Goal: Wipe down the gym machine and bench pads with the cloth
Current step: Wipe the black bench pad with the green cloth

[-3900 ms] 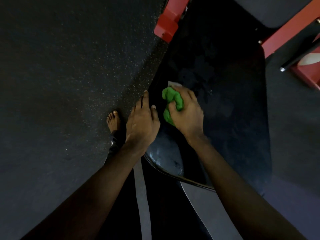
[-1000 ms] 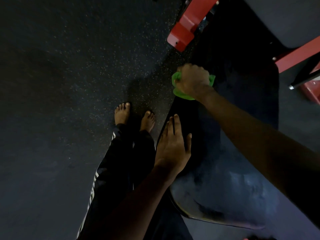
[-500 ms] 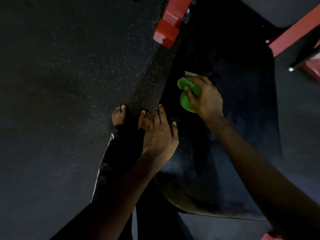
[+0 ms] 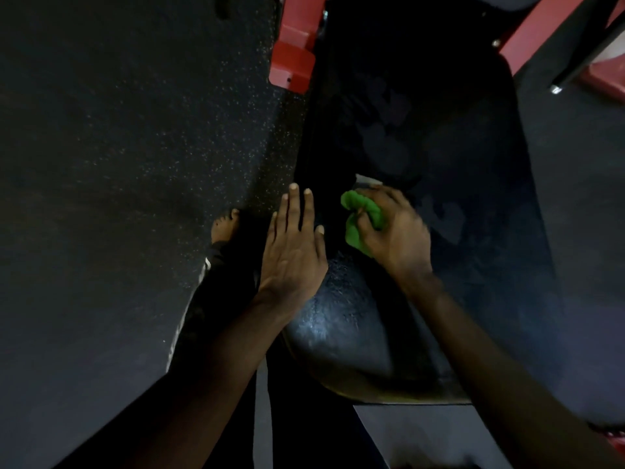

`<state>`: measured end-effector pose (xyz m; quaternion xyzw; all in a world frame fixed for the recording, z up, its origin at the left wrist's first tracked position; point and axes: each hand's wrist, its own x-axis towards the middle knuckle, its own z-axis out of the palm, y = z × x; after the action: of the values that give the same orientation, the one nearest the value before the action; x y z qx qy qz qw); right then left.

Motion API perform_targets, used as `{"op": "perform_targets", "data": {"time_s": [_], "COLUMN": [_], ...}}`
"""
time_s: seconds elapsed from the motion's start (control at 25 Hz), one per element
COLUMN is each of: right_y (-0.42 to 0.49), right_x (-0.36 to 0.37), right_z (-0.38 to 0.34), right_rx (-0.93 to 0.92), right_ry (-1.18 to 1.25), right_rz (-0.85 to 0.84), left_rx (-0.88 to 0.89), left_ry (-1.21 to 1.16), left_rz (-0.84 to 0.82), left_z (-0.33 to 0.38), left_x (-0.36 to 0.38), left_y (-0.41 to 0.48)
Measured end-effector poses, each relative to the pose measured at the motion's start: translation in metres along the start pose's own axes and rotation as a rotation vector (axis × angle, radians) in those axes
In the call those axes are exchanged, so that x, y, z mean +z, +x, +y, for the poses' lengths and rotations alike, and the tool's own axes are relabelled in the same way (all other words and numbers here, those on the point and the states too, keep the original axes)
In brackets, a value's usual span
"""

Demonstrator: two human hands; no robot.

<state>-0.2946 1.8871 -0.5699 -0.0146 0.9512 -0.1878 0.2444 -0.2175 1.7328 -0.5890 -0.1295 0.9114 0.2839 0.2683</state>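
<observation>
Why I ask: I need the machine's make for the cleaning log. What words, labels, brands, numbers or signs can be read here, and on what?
No text can be read in this view.
The pale tag on the black pad, just beyond the green cloth gripped by the right hand: too small and dim to read, if it is printed at all.
The red frame: no lettering shows.

You have one view only: the wide-angle camera on your head looks steeply down from close above the black pad (image 4: 345, 326), speckled floor (image 4: 118, 164) at left, red frame (image 4: 291, 62) at top.
</observation>
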Motion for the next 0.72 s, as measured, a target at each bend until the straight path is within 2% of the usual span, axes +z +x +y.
{"op": "perform_targets", "data": {"time_s": [0.16,0.28,0.32,0.44,0.52,0.6,0.72], "right_y": [0.056,0.058,0.043,-0.021,-0.038,-0.019,0.027], "right_x": [-0.006,-0.005,-0.004,0.000,-0.003,-0.013,-0.037], "right_z": [0.030,0.027,0.020,-0.001,0.012,0.045,0.100], "right_rx": [0.210,0.333,0.327,0.164,0.133,0.216,0.447], "right_ry": [-0.054,-0.015,-0.031,-0.006,0.009,-0.051,-0.056], "right_rz": [0.082,0.114,0.095,-0.002,-0.024,0.029,0.179], "left_rx": [-0.004,0.003,0.003,-0.002,-0.007,-0.011,-0.008], "left_ry": [-0.009,-0.020,-0.021,-0.010,0.008,0.002,0.006], "left_rz": [-0.035,-0.018,-0.018,-0.015,-0.015,-0.019,-0.024], "left_z": [0.001,-0.001,-0.001,0.002,0.004,0.004,0.004], "left_x": [0.000,0.001,0.001,0.000,0.000,0.000,0.000], "left_y": [0.003,0.006,0.008,0.012,0.012,0.011,0.012]}}
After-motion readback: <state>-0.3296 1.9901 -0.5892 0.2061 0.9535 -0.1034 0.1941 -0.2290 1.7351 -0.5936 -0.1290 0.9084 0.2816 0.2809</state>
